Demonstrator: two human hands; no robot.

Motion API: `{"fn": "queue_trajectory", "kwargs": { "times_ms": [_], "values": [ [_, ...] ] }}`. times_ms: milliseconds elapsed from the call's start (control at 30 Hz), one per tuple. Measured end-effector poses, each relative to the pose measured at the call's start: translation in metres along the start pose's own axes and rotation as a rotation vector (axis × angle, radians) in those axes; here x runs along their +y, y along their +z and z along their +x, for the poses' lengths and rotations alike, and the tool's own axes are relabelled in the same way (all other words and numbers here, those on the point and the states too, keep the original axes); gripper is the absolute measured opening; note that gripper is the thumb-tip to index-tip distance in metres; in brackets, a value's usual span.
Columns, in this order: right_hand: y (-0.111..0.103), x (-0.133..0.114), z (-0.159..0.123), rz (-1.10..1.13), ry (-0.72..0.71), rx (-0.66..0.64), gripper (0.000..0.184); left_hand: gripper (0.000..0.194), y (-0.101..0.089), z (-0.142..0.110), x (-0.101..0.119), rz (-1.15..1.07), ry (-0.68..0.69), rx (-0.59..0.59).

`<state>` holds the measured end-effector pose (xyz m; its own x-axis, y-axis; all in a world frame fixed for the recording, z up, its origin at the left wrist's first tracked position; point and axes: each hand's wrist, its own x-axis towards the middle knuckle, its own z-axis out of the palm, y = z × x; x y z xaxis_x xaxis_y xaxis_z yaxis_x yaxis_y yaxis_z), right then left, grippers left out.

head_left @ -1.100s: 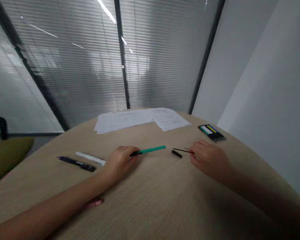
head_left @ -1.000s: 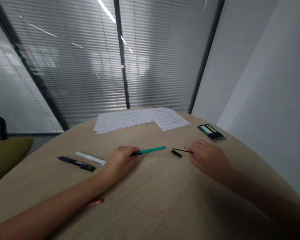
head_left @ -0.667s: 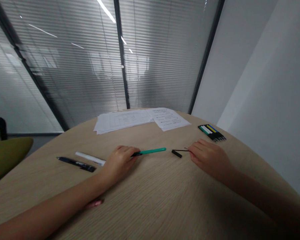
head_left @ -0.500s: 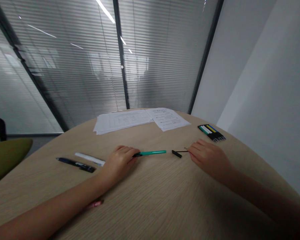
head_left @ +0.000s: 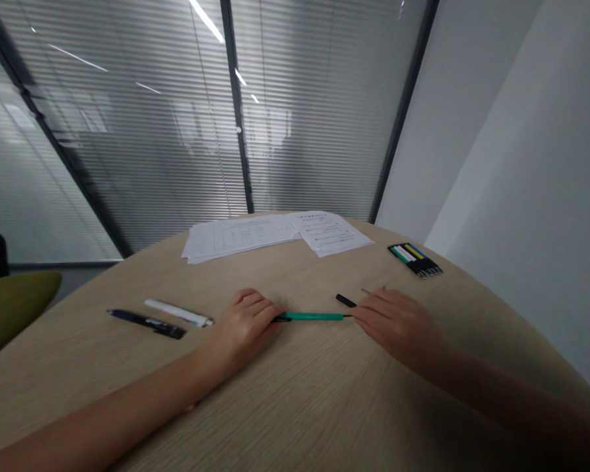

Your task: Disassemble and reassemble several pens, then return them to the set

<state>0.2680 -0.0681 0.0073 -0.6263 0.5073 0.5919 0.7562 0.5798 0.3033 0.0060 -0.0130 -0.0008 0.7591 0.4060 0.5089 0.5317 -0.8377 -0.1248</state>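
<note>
My left hand (head_left: 250,331) is closed around the left end of a green pen barrel (head_left: 314,316), which lies level and points right. In my right hand (head_left: 393,321) the fingers pinch a thin black pen refill (head_left: 347,316), and its end meets the barrel's right end; how far it goes in I cannot tell. A short black pen part (head_left: 345,300), like a cap or grip, lies on the table just beyond the right fingertips. Past those fingers shows a small thin piece (head_left: 365,290), too small to name.
Left of my left hand lie a white pen (head_left: 177,311) and a black pen (head_left: 145,322). Paper sheets (head_left: 246,236) are spread at the table's far side. A black pouch with coloured pens (head_left: 415,259) lies far right. A green chair (head_left: 19,295) stands left.
My right hand has come left and nearer with the refill, whose end now meets the barrel. The left hand and barrel have shifted right and closer. The short black part stays on the table.
</note>
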Motion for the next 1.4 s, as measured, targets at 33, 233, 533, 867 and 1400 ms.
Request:
{"fn": "queue_trajectory", "kwargs": {
  "times_ms": [33,233,533,867,1400],
  "values": [
    [-0.001,-0.001,-0.001,0.022,0.001,0.025,0.016,0.018,0.000,0.000,0.002,-0.019,-0.003,0.004],
    [-0.009,0.010,0.000,0.208,0.276,0.147,0.031,0.017,0.000,0.001,0.003,-0.155,-0.128,-0.020],
    [0.030,0.046,-0.010,-0.104,0.319,-0.130,0.018,0.019,-0.005,0.004,0.006,-0.454,-0.305,-0.097],
    [0.050,0.049,-0.020,-0.113,0.354,-0.280,0.011,0.017,-0.004,0.002,0.008,-0.501,-0.292,-0.110],
    [0.051,0.047,-0.019,-0.102,0.308,-0.235,0.011,0.009,-0.007,0.004,0.015,-0.831,-0.327,-0.070]
  ]
}}
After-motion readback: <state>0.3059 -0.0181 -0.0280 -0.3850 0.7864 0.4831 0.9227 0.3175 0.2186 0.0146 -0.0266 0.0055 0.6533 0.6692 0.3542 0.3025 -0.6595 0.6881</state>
